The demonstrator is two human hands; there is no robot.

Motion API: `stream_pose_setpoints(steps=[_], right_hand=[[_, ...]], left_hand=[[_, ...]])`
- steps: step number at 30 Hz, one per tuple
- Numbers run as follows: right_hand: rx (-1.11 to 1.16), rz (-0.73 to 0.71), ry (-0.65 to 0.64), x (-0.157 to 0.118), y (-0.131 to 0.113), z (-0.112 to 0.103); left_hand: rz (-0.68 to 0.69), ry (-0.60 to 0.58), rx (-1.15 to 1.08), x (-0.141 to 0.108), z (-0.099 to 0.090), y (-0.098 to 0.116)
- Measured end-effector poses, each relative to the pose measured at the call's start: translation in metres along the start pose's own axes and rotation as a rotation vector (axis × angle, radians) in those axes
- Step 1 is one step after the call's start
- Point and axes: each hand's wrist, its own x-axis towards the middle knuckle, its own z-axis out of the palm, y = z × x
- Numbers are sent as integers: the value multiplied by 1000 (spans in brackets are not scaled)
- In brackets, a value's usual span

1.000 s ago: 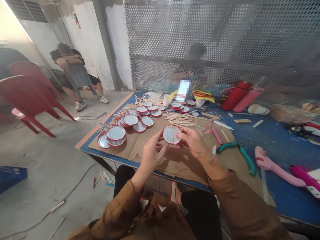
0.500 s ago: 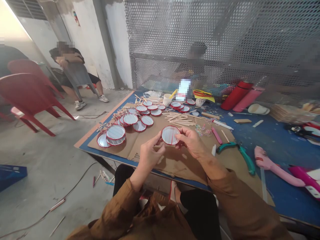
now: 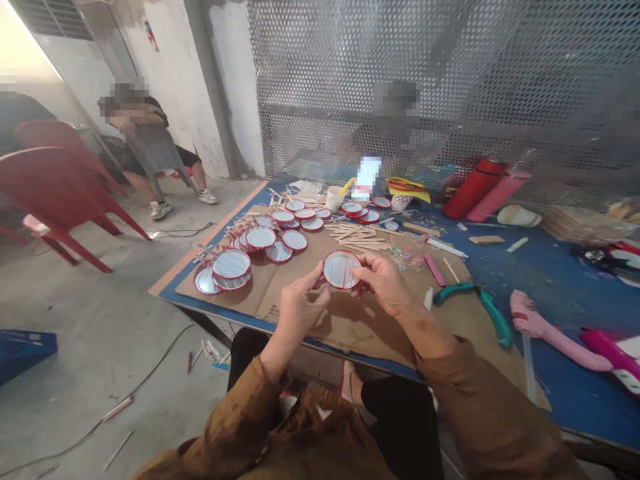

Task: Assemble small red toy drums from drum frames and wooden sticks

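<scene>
While one red-rimmed disc (image 3: 342, 269) was pinched at its edge by the partly curled fingers of the left hand (image 3: 303, 313) and the right hand (image 3: 387, 283) — held up over a cardboard sheet (image 3: 340, 333) — some sixteen more discs (image 3: 260, 238) were seen lying beyond, near a heap of wooden sticks (image 3: 357, 241), with one pair of green-handled pliers (image 3: 493, 317) to the right.

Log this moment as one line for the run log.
left hand: holds red-rimmed disc | right hand: holds same disc | below: cardboard sheet | nearby: more red-rimmed discs
</scene>
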Motion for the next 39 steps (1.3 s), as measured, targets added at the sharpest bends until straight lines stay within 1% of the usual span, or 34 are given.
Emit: stream_pose_setpoints(steps=[5, 8, 11, 24, 39], right_hand=[[18, -11, -1, 0, 1, 0], [35, -16, 12, 1, 1, 0], [44, -19, 5, 1, 1, 0], [49, -2, -2, 1, 4, 4], [29, 0, -6, 0, 4, 3]], left_hand=[[41, -2, -6, -1, 0, -1], [62, -41, -11, -2, 0, -1], [48, -60, -12, -2, 1, -2], [32, -24, 72, -5, 3, -5], [3, -10, 41, -5, 3, -4]])
